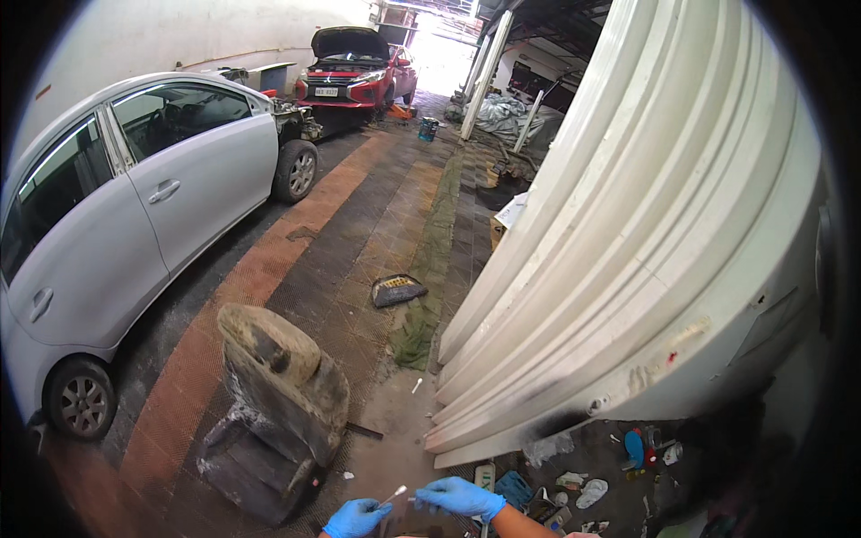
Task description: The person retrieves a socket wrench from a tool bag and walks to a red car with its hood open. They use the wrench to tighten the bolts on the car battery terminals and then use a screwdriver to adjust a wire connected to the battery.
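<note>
Both my hands wear blue gloves at the bottom edge of the head view. My left hand (357,518) is closed on a thin stick with a white tip, which looks like a cotton swab (397,492). The swab tilts up and to the right. Just right of it, my right hand (462,497) has its fingers pinched together, pointing left. A small pale bit shows at those fingertips, too small to name. Another white-tipped stick (417,386) lies on the floor farther ahead.
A worn car seat (278,421) stands ahead on the left. Beyond it are a grey car (206,197) and a red car (345,90), hood raised. White corrugated panels (628,197) rise on the right, with scattered litter (592,491) below. A dark, curved part (397,290) lies on the floor.
</note>
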The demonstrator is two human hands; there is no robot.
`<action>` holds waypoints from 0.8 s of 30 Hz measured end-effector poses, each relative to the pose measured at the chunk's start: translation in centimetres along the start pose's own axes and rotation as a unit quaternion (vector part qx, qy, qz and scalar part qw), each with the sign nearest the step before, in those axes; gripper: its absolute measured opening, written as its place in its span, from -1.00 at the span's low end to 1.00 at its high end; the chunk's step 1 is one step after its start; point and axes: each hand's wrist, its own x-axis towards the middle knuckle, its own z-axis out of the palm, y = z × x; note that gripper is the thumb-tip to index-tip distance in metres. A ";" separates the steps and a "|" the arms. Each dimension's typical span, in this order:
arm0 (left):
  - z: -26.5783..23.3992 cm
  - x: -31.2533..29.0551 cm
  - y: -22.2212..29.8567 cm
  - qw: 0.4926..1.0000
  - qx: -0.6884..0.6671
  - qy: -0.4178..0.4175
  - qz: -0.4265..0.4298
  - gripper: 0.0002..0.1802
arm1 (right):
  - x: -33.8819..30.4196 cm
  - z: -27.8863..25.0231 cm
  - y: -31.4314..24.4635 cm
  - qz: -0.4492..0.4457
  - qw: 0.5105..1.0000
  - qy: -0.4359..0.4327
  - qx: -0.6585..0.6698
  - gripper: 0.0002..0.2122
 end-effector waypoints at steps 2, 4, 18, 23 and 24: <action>-0.9 2.7 -0.1 0.977 -0.194 -0.005 -0.085 -0.56 | 3.7 -2.7 0.7 0.041 0.991 0.034 0.119 -0.62; -2.9 6.3 1.9 0.968 -0.233 0.007 -0.090 -0.64 | 7.3 -5.6 1.1 0.010 0.976 0.141 0.164 -0.61; -17.2 38.3 5.3 0.829 -0.485 0.219 -0.169 -0.79 | 36.8 -36.8 -9.3 -0.036 0.946 0.270 0.173 -0.66; -18.3 46.9 -0.1 0.676 -0.599 0.333 -0.270 -0.71 | 48.2 -49.0 -8.3 0.025 0.957 0.288 -0.022 -0.56; -18.9 48.9 -0.6 0.671 -0.599 0.340 -0.275 -0.69 | 50.7 -51.8 -7.1 0.029 0.961 0.272 -0.037 -0.56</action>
